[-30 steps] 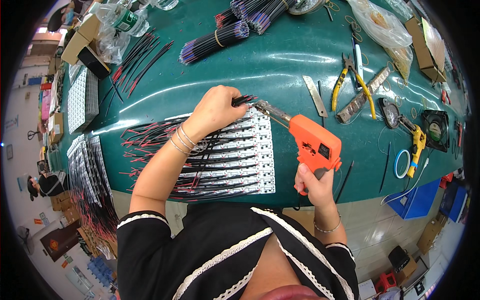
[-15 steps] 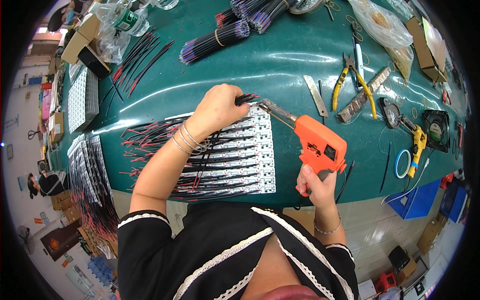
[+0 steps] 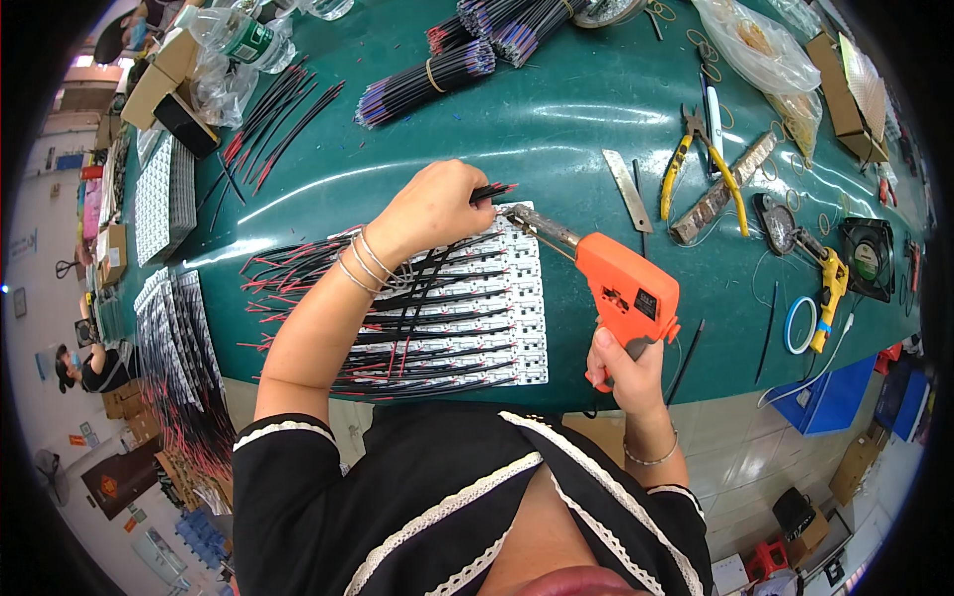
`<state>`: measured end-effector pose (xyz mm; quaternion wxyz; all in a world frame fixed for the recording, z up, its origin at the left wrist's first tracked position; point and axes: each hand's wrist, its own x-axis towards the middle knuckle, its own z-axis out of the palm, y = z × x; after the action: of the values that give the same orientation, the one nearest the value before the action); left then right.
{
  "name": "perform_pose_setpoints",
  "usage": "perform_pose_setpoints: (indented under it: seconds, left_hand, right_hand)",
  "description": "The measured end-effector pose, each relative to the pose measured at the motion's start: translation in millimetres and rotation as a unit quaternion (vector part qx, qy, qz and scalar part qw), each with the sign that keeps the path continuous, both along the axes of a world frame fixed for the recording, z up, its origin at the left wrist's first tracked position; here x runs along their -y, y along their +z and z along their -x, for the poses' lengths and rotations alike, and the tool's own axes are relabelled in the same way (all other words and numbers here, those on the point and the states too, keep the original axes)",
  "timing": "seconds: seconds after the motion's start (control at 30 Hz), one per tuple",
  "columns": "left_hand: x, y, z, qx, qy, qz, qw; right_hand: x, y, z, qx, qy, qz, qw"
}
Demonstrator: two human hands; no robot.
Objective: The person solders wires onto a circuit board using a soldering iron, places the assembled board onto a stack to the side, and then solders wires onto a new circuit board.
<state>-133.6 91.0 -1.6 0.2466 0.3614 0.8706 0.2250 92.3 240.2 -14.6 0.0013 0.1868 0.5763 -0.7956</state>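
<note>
My left hand (image 3: 437, 207) is closed round a small bunch of black wires (image 3: 493, 192) with red ends, above the far edge of a white circuit board panel (image 3: 533, 328). Rows of black wires lie across that panel, their red ends loose past its left side. In my right hand (image 3: 631, 372), fingers wrapped round the grip, is an orange soldering gun (image 3: 628, 288). Its metal tip points left and reaches the panel's far right corner, just below the held wires. Whether the tip touches a wire cannot be made out.
Wired panels (image 3: 179, 338) hang over the left table edge, near stacked bare panels (image 3: 167, 204). Wire bundles (image 3: 427, 84) lie at the back. Yellow-handled pliers (image 3: 677, 177), a metal bar (image 3: 723, 189), a yellow tool (image 3: 830, 298) and a fan (image 3: 867, 260) are on the right.
The soldering gun and its tip have shifted slightly left and down. My left hand has moved a little, still with the wires. A person in the left background has changed posture.
</note>
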Motion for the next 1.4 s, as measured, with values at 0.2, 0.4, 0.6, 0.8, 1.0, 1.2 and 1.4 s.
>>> perform_pose_setpoints:
  seconds: [0.2,0.4,0.6,0.8,1.0,1.2,1.4]
  left_hand:
    - [-0.5,-1.8,-1.8,-0.025,-0.005,-0.013,1.0]
    - [-1.7,-1.1,-3.3,-0.035,-0.011,-0.011,0.999]
    - [3.3,2.4,-0.4,-0.021,-0.035,-0.017,0.999]
    - [25.7,18.9,-3.5,-0.046,0.074,-0.071,0.994]
    - [43.2,28.2,-37.7,-0.158,0.094,-0.032,0.982]
    - [50.4,-0.9,-69.8,-0.152,0.039,0.01,0.988]
    - [59.8,-6.1,-62.9,-0.146,0.021,-0.051,0.988]
  right_hand:
    - [-0.2,0.9,-0.5,0.002,-0.002,0.004,1.0]
    - [1.7,-2.2,-5.5,-0.034,-0.071,0.082,0.994]
    - [2.0,-13.6,-5.8,-0.067,-0.093,0.147,0.982]
    - [-0.4,-16.8,-6.5,-0.09,-0.125,0.205,0.966]
    - [-1.1,-21.4,-8.3,-0.109,-0.121,0.224,0.961]
    - [-2.7,-21.5,-9.5,-0.115,-0.125,0.239,0.956]
    - [-4.6,-22.6,-6.8,-0.13,-0.114,0.245,0.954]
